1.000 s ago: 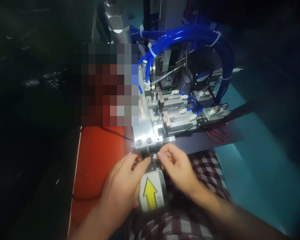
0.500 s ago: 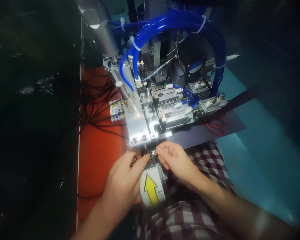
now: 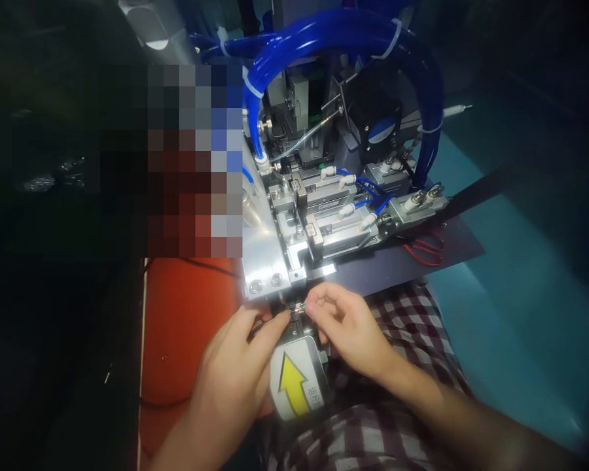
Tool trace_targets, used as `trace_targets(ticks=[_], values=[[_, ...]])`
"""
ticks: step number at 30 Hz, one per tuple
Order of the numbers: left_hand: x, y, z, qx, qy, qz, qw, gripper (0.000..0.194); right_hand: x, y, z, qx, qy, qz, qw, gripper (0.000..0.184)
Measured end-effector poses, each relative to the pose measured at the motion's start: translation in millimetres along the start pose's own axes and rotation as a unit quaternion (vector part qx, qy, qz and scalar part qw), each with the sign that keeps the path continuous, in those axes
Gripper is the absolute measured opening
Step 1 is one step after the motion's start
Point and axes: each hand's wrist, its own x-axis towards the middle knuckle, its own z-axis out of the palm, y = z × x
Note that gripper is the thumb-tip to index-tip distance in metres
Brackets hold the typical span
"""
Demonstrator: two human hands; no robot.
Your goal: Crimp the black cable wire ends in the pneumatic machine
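My left hand is closed at the front edge of a metal machine, thumb and fingers pinched on a thin dark cable. Facing it, my right hand pinches the small coloured wire ends between thumb and forefinger. The fingertips of both hands are close together, with the wire ends in the gap over a narrow dark fixture. Fingers hide most of the cable and the wires' tips. Just below the hands is a white label with a yellow arrow.
Behind the hands stands the machine's thick metal plate, with small pneumatic cylinders to its right. A bundle of blue air hoses arches above. An orange-red surface with black cables lies left. A blurred block covers the upper left.
The view has shifted slightly, so the machine's left part sits further left and the label lower. Both hands keep their pinch near the same spot; more coloured wire shows by the right fingertips.
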Motion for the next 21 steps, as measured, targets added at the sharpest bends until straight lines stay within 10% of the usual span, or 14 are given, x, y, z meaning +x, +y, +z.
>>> trace_targets(ticks=[21], values=[[0.2, 0.3, 0.4, -0.009, -0.008, -0.002, 1.0, 0.027, -0.4, 8.5, -1.1, 0.063, -0.038, 0.027, 0.997, 0.02]])
